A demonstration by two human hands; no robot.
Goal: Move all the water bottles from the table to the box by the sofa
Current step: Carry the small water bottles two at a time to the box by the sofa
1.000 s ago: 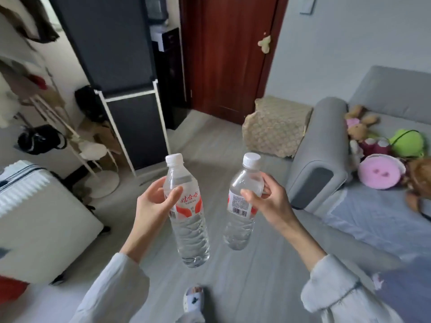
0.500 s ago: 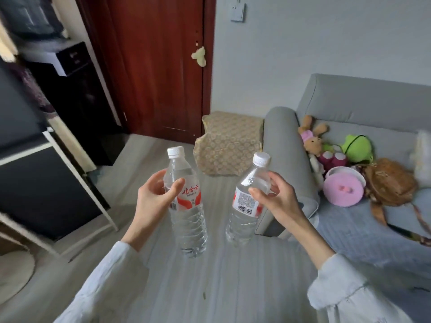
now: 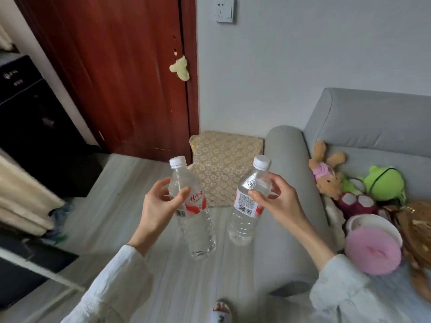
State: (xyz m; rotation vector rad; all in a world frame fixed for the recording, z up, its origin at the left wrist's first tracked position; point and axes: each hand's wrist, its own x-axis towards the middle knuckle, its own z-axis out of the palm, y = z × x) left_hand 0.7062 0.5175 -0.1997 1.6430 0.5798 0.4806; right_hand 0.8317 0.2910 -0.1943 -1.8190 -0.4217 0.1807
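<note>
I hold two clear water bottles with white caps and red-and-white labels in front of me, above the floor. My left hand [image 3: 161, 206] grips the left bottle [image 3: 198, 231] around its upper body. My right hand [image 3: 277, 201] grips the right bottle [image 3: 245, 220] near its shoulder; this one tilts a little to the right. Straight ahead, on the floor between the red door and the sofa arm, sits the box [image 3: 224, 169], covered in a beige patterned cloth. Its inside is hidden.
The grey sofa [image 3: 291, 183] fills the right side, with plush toys [image 3: 328, 176] and a pink round cushion [image 3: 370, 250] on its seat. A red wooden door [image 3: 121, 78] stands behind the box. A black cabinet [image 3: 30, 122] and a white-framed rack [image 3: 42, 273] stand at the left.
The view has swung right and closed in on the box and sofa arm. Both hands still hold their bottles, now in front of the box.
</note>
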